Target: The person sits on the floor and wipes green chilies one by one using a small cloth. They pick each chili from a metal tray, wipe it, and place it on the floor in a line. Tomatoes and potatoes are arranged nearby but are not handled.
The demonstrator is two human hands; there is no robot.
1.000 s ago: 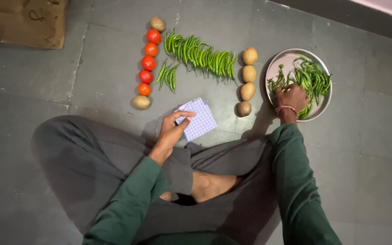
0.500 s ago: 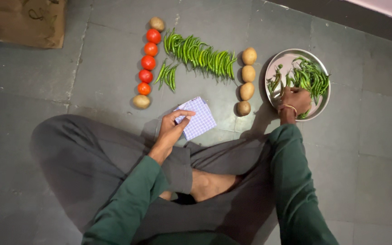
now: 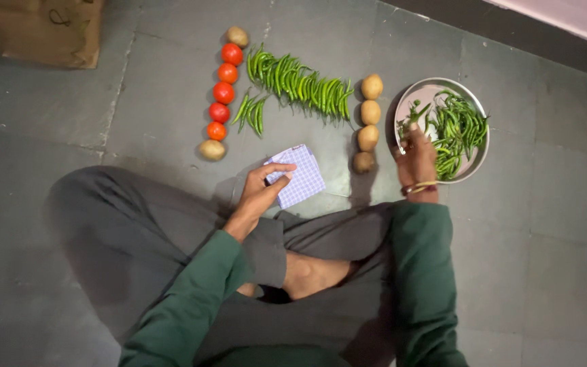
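Note:
I sit cross-legged on a grey stone floor. My left hand [image 3: 258, 192] pinches a corner of a folded blue-and-white checked cloth [image 3: 299, 178] that lies on the floor in front of my knee. My right hand [image 3: 416, 158] hovers over the near left rim of a round steel plate [image 3: 473, 163] heaped with green chillies [image 3: 458, 129]. Its fingers are closed around a few green chillies [image 3: 412, 114] that stick out beyond the fingertips.
On the floor lie a column of red tomatoes [image 3: 223, 92] with a potato at each end, a row of green chillies [image 3: 297, 83], and a column of several potatoes [image 3: 369, 122]. A brown paper bag [image 3: 35, 30] sits far left. A wall base runs along the far right.
My right hand has drawn back from the chilli heap toward the plate's left rim, taking a few chillies with it. The left hand and the cloth have stayed in place.

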